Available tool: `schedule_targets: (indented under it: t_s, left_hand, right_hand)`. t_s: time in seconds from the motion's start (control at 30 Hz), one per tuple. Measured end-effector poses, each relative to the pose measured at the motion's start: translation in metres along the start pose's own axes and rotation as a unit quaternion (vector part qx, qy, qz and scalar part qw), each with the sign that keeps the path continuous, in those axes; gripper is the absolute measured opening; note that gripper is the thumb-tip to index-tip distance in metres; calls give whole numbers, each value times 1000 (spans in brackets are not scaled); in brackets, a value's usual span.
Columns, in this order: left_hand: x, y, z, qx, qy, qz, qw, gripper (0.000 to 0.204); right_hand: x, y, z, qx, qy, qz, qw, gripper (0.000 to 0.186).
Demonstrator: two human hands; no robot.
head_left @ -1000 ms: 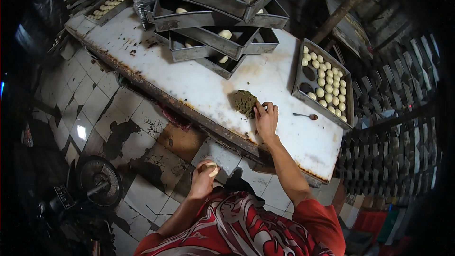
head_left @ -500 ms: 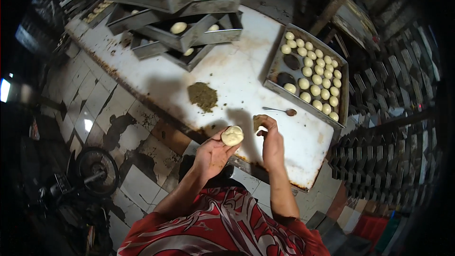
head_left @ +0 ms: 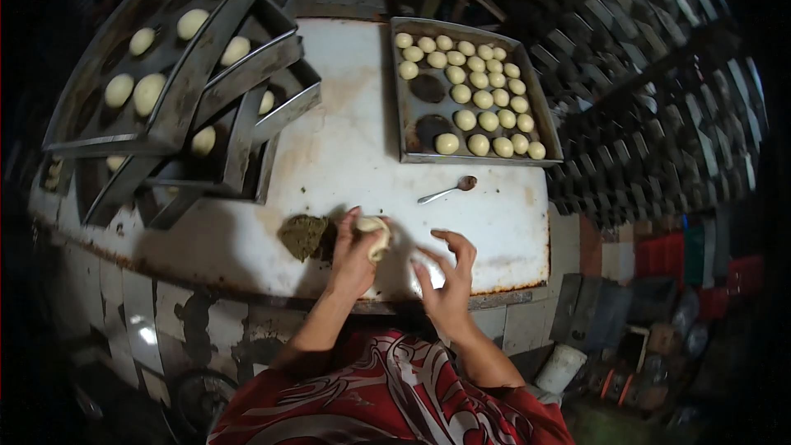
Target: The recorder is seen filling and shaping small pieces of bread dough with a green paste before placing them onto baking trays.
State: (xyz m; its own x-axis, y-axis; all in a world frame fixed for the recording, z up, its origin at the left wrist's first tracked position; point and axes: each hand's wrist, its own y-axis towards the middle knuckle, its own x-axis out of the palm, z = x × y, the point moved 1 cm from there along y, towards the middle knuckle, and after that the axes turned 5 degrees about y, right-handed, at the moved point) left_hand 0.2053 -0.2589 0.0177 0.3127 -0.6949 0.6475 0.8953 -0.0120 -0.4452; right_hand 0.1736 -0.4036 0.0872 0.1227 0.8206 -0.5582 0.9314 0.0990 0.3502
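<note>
My left hand (head_left: 354, 264) is closed around a pale piece of dough (head_left: 376, 239), which looks bent and folded between thumb and fingers. To its right, my right hand (head_left: 447, 284) hovers over the white tabletop (head_left: 346, 115) with fingers spread and nothing visible in them. A greenish-brown mound of filling (head_left: 303, 236) lies just left of my left hand. Beyond my right hand rests a metal spoon (head_left: 441, 194) with brown stuff in its bowl. Whether any filling sits inside the dough is hidden.
A metal baking tray (head_left: 474, 159) with many pale dough balls (head_left: 484, 100) stands at the table's far right. Several stacked trays (head_left: 177, 107), set crosswise and holding dough balls, occupy the left. Racks of dark metal pans (head_left: 643, 91) rise on the right. A white bucket (head_left: 562, 365) stands below the table.
My view has swung to the right. The dough, flat on my left fingers before, is now gripped and folded. The brownish lump at my right fingertips no longer shows, and those fingers have spread.
</note>
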Motion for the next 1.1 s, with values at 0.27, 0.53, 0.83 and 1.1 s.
schedule_targets:
  t_s: [0.27, 0.53, 0.83, 1.1]
  left_hand:
    - [26, -21, -18, 23, 217, -175, 960, 54]
    - [48, 9, -80, 265, 468, -122, 834, 44]
    - [32, -32, -23, 368, 414, -174, 814, 62]
    - [-164, -189, 3, 328, 517, 206, 763, 42]
  right_hand:
    - [7, -9, 4, 126, -44, 53, 990, 18]
    - [-11, -98, 62, 283, 219, 78, 930, 41]
    - [19, -25, 110, -109, -8, -98, 989, 14]
    - [-30, 19, 161, -125, -122, -48, 983, 19]
